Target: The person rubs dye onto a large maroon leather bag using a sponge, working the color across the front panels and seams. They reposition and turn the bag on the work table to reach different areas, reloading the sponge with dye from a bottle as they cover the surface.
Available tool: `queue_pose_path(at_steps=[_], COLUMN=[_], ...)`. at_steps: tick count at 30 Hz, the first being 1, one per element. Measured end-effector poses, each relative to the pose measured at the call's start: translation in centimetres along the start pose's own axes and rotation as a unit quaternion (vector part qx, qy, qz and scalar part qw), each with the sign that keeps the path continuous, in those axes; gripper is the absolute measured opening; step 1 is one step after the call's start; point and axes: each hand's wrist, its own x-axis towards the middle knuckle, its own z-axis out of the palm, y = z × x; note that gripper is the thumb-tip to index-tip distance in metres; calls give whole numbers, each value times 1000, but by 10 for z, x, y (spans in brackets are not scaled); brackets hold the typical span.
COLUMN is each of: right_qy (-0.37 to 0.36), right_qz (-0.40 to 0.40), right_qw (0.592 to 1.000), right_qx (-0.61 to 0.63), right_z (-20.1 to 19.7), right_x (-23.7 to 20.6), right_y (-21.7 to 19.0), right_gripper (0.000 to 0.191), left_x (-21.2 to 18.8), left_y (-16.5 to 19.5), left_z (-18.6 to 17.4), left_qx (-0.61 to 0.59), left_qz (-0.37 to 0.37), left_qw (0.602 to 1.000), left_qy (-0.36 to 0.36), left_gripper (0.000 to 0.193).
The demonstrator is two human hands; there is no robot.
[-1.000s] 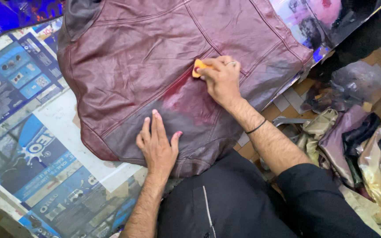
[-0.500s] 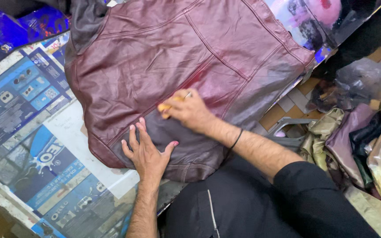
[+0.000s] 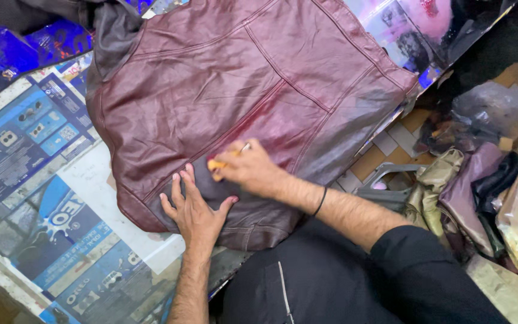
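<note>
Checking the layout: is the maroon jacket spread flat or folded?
Spread flat: the jacket lies back-up on the table, left hand pressing its hem.

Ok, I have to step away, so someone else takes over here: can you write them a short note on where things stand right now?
Left hand: flat, fingers spread, pressing the hem of the maroon leather jacket.
Right hand: closed on a small yellow-orange pad, rubbing it on the jacket's lower panel.
Jacket lies spread, back up, on the printed blue poster sheets covering the work surface.
Done: a brighter red patch shows just above the right hand.
Left: the duller grey areas along the hem and the right side.
</note>
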Motion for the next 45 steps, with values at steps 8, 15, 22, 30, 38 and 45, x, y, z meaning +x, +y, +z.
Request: queue_pose_path(at_steps=[8,15,22,30,38,45], right_qy=[55,-17,-72,-109,-151,-142], right_qz=[185,155,56,-95,-121,-22], right_qw=[966,975,987,989,978,990], right_qx=[-175,-159,-131,-11,82,2], right_z=[-61,-76,-76,-41,-30,-48], right_x=[-30,-46,-51,-25,-21,-36], right_y=[132,118,106,64,51,48], right_gripper=[15,23,29,39,37,27], left_x=[-2,-1,-17,-28,-26,-27], left_y=[-1,3,25,18,15,16], left_z=[-1,-5,14,21,18,15], left_qx=[-12,-18,83,-29,-31,-39], left_qz=[4,-10,29,10,20,15], left_qw=[1000,1000,996,1000,999,999], left_qy=[6,-12,-22,-5,-2,-9], left_gripper=[135,133,106,119,124,124])
